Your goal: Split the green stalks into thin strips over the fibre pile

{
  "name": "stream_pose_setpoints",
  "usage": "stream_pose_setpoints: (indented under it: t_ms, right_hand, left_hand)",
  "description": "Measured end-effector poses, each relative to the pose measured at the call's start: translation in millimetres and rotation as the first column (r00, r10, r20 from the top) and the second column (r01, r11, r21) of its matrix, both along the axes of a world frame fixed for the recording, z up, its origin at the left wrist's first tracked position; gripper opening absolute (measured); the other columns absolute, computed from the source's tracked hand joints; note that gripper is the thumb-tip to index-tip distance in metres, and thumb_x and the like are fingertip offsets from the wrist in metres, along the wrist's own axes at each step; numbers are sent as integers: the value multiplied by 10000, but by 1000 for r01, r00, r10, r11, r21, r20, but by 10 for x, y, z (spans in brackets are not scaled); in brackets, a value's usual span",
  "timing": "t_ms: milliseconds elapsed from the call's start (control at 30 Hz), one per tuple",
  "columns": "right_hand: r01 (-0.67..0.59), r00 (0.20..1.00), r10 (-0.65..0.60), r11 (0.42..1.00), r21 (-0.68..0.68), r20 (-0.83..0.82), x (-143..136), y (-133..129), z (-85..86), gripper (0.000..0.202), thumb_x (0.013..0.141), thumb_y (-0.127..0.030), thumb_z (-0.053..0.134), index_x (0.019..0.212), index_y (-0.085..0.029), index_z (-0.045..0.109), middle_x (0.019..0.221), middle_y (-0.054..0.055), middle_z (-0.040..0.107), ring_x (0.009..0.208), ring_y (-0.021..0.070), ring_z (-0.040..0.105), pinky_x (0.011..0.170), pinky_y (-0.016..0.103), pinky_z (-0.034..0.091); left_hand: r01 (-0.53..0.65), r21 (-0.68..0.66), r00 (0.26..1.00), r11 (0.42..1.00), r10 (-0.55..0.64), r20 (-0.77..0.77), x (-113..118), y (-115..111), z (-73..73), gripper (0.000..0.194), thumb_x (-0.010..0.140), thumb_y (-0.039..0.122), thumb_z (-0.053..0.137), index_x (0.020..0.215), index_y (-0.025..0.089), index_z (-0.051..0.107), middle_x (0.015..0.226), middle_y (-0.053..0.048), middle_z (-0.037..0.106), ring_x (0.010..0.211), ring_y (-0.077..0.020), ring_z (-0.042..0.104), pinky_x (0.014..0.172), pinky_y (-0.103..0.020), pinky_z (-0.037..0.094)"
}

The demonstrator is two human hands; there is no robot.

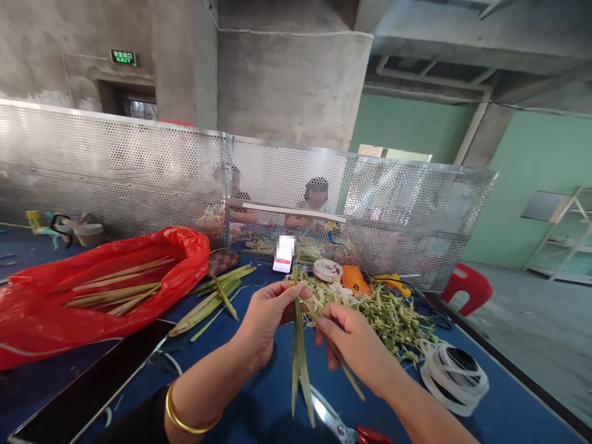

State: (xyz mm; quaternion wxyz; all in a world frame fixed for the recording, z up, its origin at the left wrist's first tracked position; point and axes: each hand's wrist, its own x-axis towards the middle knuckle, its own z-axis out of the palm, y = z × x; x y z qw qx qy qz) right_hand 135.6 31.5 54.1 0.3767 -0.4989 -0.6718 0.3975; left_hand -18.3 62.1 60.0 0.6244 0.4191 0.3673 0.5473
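Above blue table, left grip pinching flat leaves, right grip holding slender strip

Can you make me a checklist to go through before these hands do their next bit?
1. Left hand pinching the long, flat yellow-green leaf strips: ok.
2. Right hand holding a narrow yellow-green leaf strip: ok.
3. Held strips joined together: cannot tell, the meeting point is hidden.
4. Silver, red-handled metal scissors clear of the hanging strips: not ok, a strip crosses them in this view.
5. More long, pale leaf strips in the red plastic bag: ok.
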Motion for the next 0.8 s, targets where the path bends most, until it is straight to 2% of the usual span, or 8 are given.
stream_pose_setpoints:
  t_ms: [100, 200, 300, 367, 467, 633, 700, 800]
  right_hand:
    - [60, 988, -83, 984, 170, 131, 71, 8, 46, 242, 883, -315, 436, 666, -208, 453, 532, -56, 488, 384, 80, 431, 436, 216, 350]
    - [111, 951, -200, 933, 342, 236, 132, -19, 97, 222, 863, -291, 453, 654, -216, 440, 503, -55, 431, 425, 95, 416, 434, 221, 321]
    - [89, 975, -139, 959, 270, 174, 158, -64, 143, 234, 878, -317, 435, 669, -212, 452, 512, -52, 445, 407, 85, 425, 439, 226, 349]
    - [72, 996, -79, 980, 185, 31, 160, -85, 168, 176, 880, -333, 441, 777, -205, 504, 554, -46, 493, 383, 72, 438, 436, 228, 377]
    - [60, 984, -39, 991, 121, -173, 170, -96, 209, 163, 851, -324, 498, 922, -187, 550, 616, -22, 550, 393, 69, 466, 426, 226, 397]
    - [-21, 935, 41, 998, 62, -353, 208, -111, 286, 172, 819, -318, 556, 806, -161, 627, 676, 29, 622, 449, 86, 533, 469, 246, 447]
    - [-59, 916, 71, 997, 43, -396, 203, -117, 290, 173, 813, -315, 567, 818, -157, 637, 693, 39, 639, 476, 98, 559, 488, 255, 462]
    - [-127, 898, 137, 991, 51, -418, 163, -106, 244, 181, 840, -309, 539, 860, -158, 637, 747, 45, 654, 523, 102, 584, 522, 258, 473]
  left_hand:
    - [13, -17, 998, 1000, -14, -68, -9, -7, 22, 203, 671, 320, 738, 746, 144, 671, 807, -60, 731, 611, -123, 649, 631, -232, 486]
    - [39, -35, 995, 999, -42, -90, -13, -16, 31, 202, 687, 321, 722, 761, 147, 655, 756, -55, 728, 616, -137, 659, 644, -249, 492]
    - [81, -26, 992, 996, -83, -93, -17, -3, 8, 218, 677, 334, 729, 754, 144, 656, 713, -40, 715, 573, -119, 633, 635, -247, 488]
    - [115, -25, 988, 993, -117, -99, -21, 20, -27, 242, 658, 354, 744, 748, 143, 665, 711, -35, 708, 554, -109, 614, 630, -245, 485]
    - [190, -57, 975, 980, -196, -106, -28, 57, -90, 276, 649, 381, 749, 778, 143, 690, 748, -49, 709, 587, -114, 615, 641, -244, 485]
    - [368, -108, 911, 923, -381, -156, -27, 49, -117, 237, 610, 312, 783, 771, 146, 726, 841, -69, 721, 663, -118, 638, 676, -225, 472]
    - [389, -112, 889, 914, -404, -213, -11, 18, -108, 220, 584, 258, 793, 769, 156, 735, 797, -54, 723, 644, -115, 639, 658, -213, 463]
    - [396, -90, 860, 914, -404, -312, 43, -51, -125, 166, 621, 278, 756, 722, 149, 729, 718, -59, 715, 590, -128, 634, 565, -212, 438]
